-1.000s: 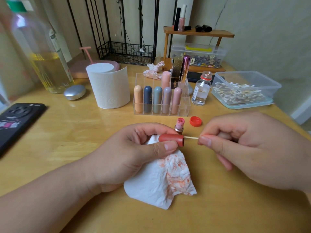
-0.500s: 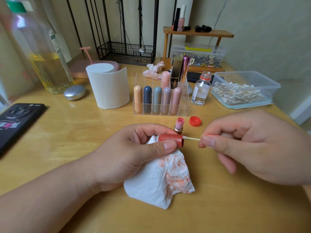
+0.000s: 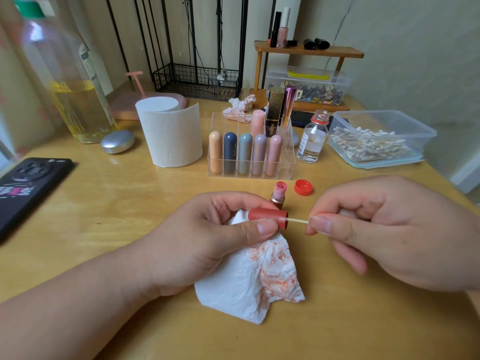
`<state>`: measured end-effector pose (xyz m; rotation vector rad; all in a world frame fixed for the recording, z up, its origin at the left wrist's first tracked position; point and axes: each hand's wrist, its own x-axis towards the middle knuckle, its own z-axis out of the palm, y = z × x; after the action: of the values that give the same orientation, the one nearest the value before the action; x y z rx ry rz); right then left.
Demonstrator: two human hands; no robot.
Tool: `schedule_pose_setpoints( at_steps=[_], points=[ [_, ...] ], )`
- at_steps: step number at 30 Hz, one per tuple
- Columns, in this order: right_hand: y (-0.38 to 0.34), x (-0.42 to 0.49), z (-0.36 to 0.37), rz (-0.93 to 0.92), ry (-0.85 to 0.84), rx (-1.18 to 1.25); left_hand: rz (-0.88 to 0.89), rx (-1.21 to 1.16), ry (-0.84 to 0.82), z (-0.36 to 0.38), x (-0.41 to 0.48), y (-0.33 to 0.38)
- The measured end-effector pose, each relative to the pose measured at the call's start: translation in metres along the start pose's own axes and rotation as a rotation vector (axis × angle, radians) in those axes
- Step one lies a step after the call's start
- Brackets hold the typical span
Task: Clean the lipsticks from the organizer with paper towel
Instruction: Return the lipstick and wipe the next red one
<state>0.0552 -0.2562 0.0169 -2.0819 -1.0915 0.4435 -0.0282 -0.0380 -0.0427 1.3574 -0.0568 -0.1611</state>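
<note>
The left hand (image 3: 207, 242) pinches the red cap (image 3: 268, 216) sideways between thumb and fingers, with the stained paper towel (image 3: 254, 279) bunched under the same grip. The right hand (image 3: 384, 235) pinches a cotton swab (image 3: 298, 221) whose tip sits inside the cap's mouth. I'd twirl the stick gently round the inner wall, holding the cap steady and not pushing hard enough to snap it. The uncapped lipstick (image 3: 279, 193) stands on the tabletop (image 3: 117, 216) just behind the cap, in front of the organizer (image 3: 287, 162), and could easily be knocked over.

We see left hand (image 3: 207, 240) pinching red lipstick cap (image 3: 267, 215) between thumb and fingers, forearm angled in; right hand (image 3: 394, 229) pinching cotton swab stick (image 3: 298, 221), remaining fingers curled.
</note>
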Motion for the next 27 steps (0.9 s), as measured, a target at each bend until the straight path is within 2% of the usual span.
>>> schedule_pose_setpoints(
  at_steps=[7, 14, 18, 21, 23, 27],
  points=[
    [0.003, 0.000, 0.007, -0.014, 0.107, -0.153, 0.012, 0.001, 0.012, 0.001, -0.001, 0.001],
    [0.003, -0.002, 0.002, -0.014, -0.045, 0.013, 0.012, 0.013, 0.026, 0.003, -0.002, 0.000],
    [0.008, -0.001, -0.017, -0.061, 0.084, -0.010, -0.021, -0.068, 0.031, 0.001, -0.001, 0.003],
    [0.023, 0.007, -0.030, 0.045, 0.346, 0.006, -0.039, -0.094, 0.040, 0.001, -0.001, 0.004],
    [0.036, 0.014, -0.029, 0.181, 0.490, -0.100, -0.043, -0.084, 0.038, 0.002, -0.001, 0.003],
    [0.052, 0.027, -0.012, 0.377, 0.400, -0.215, -0.040, -0.052, 0.033, 0.002, -0.002, 0.004]
  ],
)
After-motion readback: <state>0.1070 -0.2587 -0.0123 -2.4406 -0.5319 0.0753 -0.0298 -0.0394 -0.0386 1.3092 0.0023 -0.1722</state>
